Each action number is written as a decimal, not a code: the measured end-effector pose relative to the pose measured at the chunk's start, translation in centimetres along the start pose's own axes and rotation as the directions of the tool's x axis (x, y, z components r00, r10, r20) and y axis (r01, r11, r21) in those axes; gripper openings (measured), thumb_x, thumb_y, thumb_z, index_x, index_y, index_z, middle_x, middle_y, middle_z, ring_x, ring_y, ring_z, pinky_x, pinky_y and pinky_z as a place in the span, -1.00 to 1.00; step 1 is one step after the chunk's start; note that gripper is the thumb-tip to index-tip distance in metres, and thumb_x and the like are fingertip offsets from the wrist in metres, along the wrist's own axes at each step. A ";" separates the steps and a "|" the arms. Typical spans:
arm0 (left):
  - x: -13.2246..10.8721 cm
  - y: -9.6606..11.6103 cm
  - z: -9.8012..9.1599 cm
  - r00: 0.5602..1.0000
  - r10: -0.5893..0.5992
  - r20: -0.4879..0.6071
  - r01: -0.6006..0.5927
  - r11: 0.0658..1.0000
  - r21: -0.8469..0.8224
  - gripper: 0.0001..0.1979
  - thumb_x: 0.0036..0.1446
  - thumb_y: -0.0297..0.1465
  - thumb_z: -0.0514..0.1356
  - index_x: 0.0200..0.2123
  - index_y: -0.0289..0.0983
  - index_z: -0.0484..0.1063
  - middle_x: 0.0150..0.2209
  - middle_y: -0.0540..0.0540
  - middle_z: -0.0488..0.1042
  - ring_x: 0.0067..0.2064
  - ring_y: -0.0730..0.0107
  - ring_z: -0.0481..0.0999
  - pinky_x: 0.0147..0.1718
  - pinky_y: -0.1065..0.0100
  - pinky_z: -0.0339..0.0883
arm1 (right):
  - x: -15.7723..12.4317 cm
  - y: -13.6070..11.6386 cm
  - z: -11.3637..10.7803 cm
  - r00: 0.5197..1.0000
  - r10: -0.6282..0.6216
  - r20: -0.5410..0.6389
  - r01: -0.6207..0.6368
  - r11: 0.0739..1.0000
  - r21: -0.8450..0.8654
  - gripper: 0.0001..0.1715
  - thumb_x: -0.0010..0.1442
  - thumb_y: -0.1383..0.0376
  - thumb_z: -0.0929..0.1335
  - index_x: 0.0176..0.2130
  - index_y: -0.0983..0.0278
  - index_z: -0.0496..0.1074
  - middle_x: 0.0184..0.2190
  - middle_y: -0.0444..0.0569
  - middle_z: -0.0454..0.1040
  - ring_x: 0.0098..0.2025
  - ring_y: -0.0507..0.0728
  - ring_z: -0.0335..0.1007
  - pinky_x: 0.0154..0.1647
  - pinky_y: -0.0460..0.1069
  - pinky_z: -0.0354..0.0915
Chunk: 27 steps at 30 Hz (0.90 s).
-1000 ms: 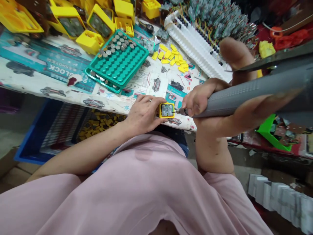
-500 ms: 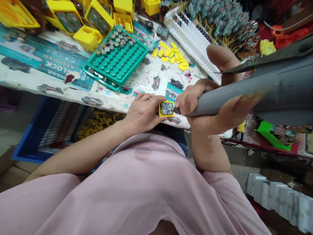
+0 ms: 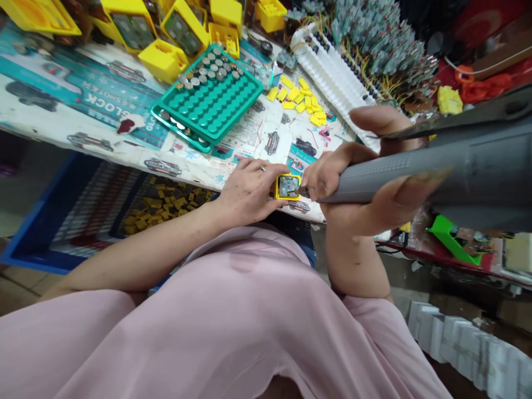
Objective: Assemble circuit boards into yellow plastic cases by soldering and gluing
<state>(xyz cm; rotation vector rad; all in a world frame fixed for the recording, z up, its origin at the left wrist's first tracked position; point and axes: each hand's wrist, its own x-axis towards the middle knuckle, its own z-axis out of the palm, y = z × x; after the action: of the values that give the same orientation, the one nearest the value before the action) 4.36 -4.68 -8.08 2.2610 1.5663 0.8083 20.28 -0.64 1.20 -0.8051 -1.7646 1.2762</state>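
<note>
My left hand (image 3: 253, 191) grips a small yellow plastic case (image 3: 287, 188) near the table's front edge, thumb and fingers on its sides. The case's open face is up, with a grey inner part and a bit of green showing. My right hand (image 3: 357, 183) is wrapped round a grey electric screwdriver (image 3: 415, 166), which lies almost level across the view. Its tip points left and meets the right part of the case; whether it sits on a screw is too small to tell.
Behind my hands are a green tray (image 3: 211, 105) with button cells, small yellow pieces (image 3: 299, 100), a white rack (image 3: 332, 72) and a heap of wired grey parts (image 3: 374, 44). Larger yellow cases (image 3: 164, 60) stand back left. Below the table edge sits a blue crate (image 3: 45, 221).
The whole view has shifted slightly, so the table things appear a little further right and lower. Both hands keep the same grip, the screwdriver tip still at the case.
</note>
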 end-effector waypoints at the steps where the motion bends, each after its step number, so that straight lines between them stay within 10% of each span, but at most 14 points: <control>1: 0.0 0.0 0.0 1.000 0.005 -0.005 -0.005 1.000 0.002 -0.52 0.15 -0.17 0.27 0.06 -0.30 0.38 -0.11 -0.20 0.60 0.00 0.01 0.54 0.00 0.09 0.30 | 0.0 0.0 -0.2 0.998 -0.055 -0.011 0.055 0.996 0.067 -0.39 0.17 -0.34 0.22 0.06 -0.13 0.32 -0.60 -0.25 0.28 -0.59 0.06 0.32 -0.49 -0.01 0.34; 16: 0.1 0.0 0.2 1.000 0.021 -0.010 -0.020 0.999 0.044 -0.47 0.13 -0.15 0.27 0.09 -0.30 0.37 -0.12 -0.18 0.60 -0.01 0.01 0.55 -0.03 0.11 0.32 | 0.8 1.7 0.3 0.993 0.037 -0.110 -0.067 0.957 -0.284 -0.23 0.16 -0.43 0.08 -0.14 0.06 0.35 -0.67 -0.22 0.15 -0.57 0.13 0.35 -0.41 0.11 0.44; 27: 0.0 -0.1 0.1 0.994 0.088 -0.058 -0.087 0.996 0.024 -0.47 0.09 -0.15 0.32 0.08 -0.27 0.42 -0.03 -0.23 0.56 0.05 -0.01 0.50 0.03 0.07 0.34 | 1.2 -1.1 0.1 0.993 -0.098 -0.059 0.063 0.901 -0.430 0.05 0.15 -0.43 -0.14 0.39 0.03 -0.16 -0.66 -0.23 0.16 -0.66 0.13 0.29 -0.54 0.09 0.38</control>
<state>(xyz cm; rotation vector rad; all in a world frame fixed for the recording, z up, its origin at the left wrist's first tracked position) 4.31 -4.68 -8.19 2.3560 1.5171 0.8926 19.61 0.00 2.49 -0.9973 -2.0219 0.7947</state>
